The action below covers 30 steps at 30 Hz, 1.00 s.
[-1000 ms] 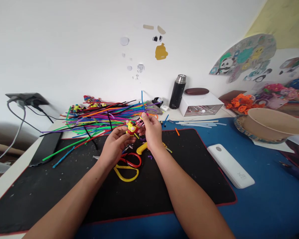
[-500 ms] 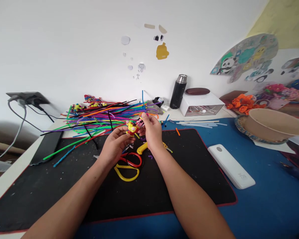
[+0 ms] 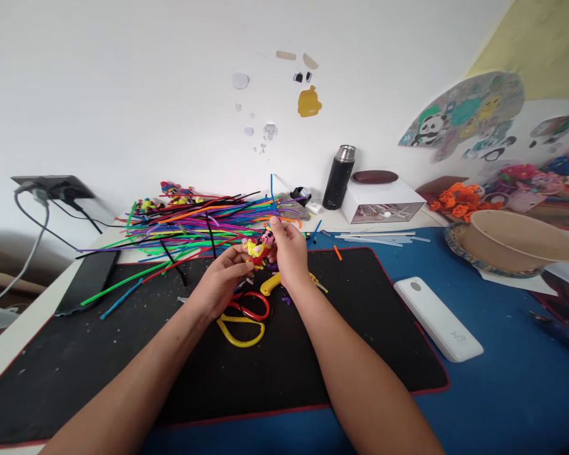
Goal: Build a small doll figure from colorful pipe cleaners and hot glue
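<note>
Between my hands, above the black mat (image 3: 341, 341), is a small pipe-cleaner figure (image 3: 258, 250) in yellow, red and pink. My left hand (image 3: 225, 273) is closed on its lower left side, thumb and fingers pinching it. My right hand (image 3: 290, 253) grips its pink upper right part, fingers curled behind it and partly hidden. A blue pipe cleaner (image 3: 272, 193) stands upright above my right thumb; whether it joins the figure I cannot tell. Below lie scissors (image 3: 241, 332) with red and yellow handles, and a yellow-handled tool (image 3: 271, 284) partly covered by my right wrist.
A heap of coloured pipe cleaners (image 3: 194, 224) lies along the wall, small finished figures (image 3: 175, 191) behind it. A black thermos (image 3: 339, 180) stands beside a white box (image 3: 384, 199). Right of the mat are a white oblong case (image 3: 439, 319) and a beige bowl (image 3: 521, 237).
The figure has turned slightly and its pink part shows more between my hands. Both hands keep their hold, almost in the same place. The camera view has shifted a little.
</note>
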### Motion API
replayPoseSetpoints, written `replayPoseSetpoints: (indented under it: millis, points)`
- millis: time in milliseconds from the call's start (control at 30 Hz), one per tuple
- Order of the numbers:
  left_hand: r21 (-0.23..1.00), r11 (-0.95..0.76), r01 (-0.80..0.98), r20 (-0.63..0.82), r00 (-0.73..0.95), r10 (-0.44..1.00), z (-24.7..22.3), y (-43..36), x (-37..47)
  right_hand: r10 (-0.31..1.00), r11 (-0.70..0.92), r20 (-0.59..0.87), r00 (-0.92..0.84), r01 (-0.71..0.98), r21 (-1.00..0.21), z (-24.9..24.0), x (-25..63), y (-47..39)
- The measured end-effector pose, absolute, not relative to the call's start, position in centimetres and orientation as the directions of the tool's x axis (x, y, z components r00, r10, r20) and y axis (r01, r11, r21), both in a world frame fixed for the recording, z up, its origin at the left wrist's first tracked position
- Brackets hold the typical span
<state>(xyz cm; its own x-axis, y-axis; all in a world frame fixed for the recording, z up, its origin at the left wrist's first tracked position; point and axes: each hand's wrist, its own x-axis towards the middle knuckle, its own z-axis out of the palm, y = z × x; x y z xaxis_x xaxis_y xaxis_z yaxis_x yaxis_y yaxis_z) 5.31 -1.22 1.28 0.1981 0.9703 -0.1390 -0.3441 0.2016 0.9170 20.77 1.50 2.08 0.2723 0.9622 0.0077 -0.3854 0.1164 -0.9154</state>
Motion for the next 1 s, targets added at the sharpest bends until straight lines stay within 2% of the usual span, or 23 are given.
replayPoseSetpoints:
  millis: [167,400,667,1000]
  points:
    - [0.876,0.268,-0.401,-0.173,0.256,0.951,1.2,-1.2,5.2,0.966,0.126,0.027,0.256,-0.379,-0.917,1.9,20.8,1.5]
    - [0.800,0.276,-0.533,-0.168,0.242,0.956,1.2,-0.8,4.7,0.985,0.130,0.069,0.160,-0.408,-0.904,2.0,20.8,1.4]
    - [0.736,0.177,-0.654,-0.105,0.147,0.983,1.2,-0.2,4.2,0.990,0.063,0.011,0.142,-0.369,-0.927,1.5,20.5,1.4]
    - [0.709,0.060,-0.703,-0.037,0.048,0.998,0.9,0.5,3.8,0.995,-0.043,-0.018,-0.103,-0.245,-0.969,0.9,19.1,0.4]
